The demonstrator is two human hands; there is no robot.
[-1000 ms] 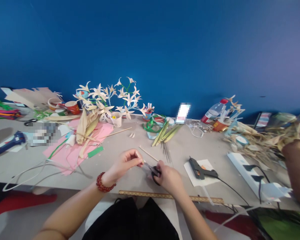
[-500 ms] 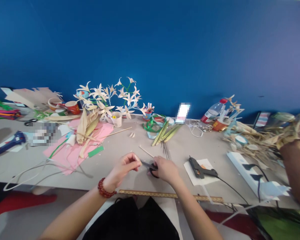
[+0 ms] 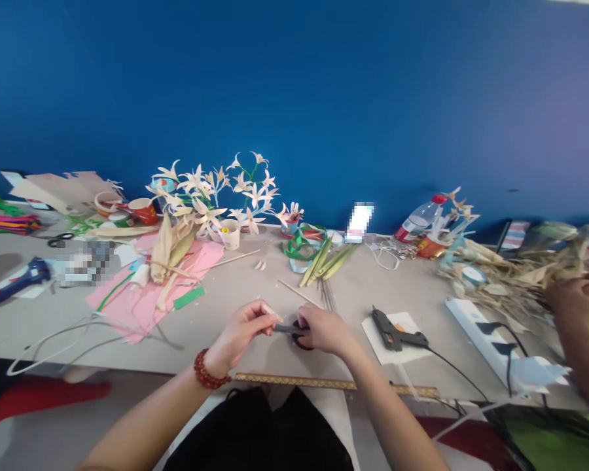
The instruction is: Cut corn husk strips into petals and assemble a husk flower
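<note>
My left hand, with a red bead bracelet on the wrist, pinches a small pale strip between thumb and fingers. My right hand is closed round the black handles of small scissors, whose blades point left at the strip. Both hands hover over the grey table near its front edge. A thin wooden stick lies just beyond them.
A black glue gun rests on white paper to the right, beside a white power strip. Handmade pale flowers, pink paper, green ribbon and green leaf strips lie behind. Another person's hand handles dried husks at the right. A ruler lies along the front edge.
My hands drew slightly closer together and nearer the table edge; the scissor blades closed in on the strip in my left fingers. The other person's hand moved lower at the right.
</note>
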